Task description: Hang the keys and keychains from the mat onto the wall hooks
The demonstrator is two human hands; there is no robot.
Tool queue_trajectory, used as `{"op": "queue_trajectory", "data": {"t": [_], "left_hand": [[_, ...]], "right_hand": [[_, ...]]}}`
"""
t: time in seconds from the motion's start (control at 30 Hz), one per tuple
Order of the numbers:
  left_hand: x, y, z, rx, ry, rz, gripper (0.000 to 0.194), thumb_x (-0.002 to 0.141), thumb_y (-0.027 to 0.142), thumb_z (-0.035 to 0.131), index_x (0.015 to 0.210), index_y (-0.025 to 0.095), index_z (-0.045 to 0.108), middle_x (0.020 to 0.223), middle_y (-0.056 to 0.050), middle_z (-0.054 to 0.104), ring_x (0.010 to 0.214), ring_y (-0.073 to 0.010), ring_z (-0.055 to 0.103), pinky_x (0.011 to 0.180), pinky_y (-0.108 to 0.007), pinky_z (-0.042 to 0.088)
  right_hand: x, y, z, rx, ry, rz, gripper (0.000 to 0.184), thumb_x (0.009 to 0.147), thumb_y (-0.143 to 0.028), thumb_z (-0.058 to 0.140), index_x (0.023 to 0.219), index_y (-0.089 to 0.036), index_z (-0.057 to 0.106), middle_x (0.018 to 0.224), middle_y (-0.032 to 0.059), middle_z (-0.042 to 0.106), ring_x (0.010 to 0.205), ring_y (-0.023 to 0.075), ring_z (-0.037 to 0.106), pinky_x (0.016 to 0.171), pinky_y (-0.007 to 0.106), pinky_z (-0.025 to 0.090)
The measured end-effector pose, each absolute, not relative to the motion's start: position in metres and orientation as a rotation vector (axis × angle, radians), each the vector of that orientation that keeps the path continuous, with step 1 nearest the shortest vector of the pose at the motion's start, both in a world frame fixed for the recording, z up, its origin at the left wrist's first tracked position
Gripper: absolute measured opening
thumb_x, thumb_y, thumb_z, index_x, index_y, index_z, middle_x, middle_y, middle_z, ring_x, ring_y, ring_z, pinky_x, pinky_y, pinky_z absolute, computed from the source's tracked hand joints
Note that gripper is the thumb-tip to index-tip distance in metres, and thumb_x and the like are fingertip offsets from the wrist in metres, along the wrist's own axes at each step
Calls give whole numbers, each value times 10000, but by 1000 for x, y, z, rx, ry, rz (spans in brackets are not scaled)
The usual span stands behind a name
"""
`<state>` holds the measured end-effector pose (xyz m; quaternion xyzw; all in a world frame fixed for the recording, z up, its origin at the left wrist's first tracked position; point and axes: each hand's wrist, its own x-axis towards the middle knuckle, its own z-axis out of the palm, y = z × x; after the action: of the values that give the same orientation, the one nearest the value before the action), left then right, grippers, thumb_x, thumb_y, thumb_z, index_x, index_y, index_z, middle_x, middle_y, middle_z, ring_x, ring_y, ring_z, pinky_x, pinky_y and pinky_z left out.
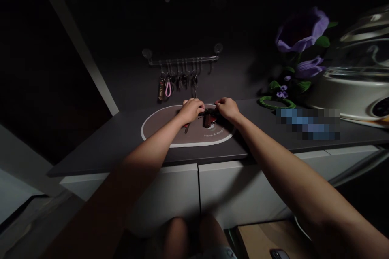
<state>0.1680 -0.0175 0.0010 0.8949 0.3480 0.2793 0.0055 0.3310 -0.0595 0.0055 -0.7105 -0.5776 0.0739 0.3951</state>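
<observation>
On the tabletop (100, 145), mid-frame, an oval mat (156, 129) carries a metal key-like piece (187, 129) and a red-brown fob (208, 121). Both should handle as light and stiff; grasp the fob by its sides. Just beyond, a dark item (209, 111) lies between left hand (192, 108) and right hand (227, 108). Fingers: narrow on both; grip cannot be confirmed. Upper centre: rail (184, 61) with hanging keys (180, 79).

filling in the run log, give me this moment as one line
left hand: over mat, grip unclear; right hand: at mat edge, grip unclear; between hands: small dark items; rail: keys hanging
</observation>
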Motion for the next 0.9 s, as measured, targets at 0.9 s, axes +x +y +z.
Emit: {"op": "queue_trajectory", "data": {"t": [0.9], "left_hand": [[151,-24,35,1566,753,1067,81,798,201,537,779,139,584,938,-63,644,742,-91,564,771,-307,444]], "right_hand": [[320,-63,6,-1146,-1409,644,162,715,-179,547,871,-146,571,702,10,607,546,74,496,579,215,430]]}}
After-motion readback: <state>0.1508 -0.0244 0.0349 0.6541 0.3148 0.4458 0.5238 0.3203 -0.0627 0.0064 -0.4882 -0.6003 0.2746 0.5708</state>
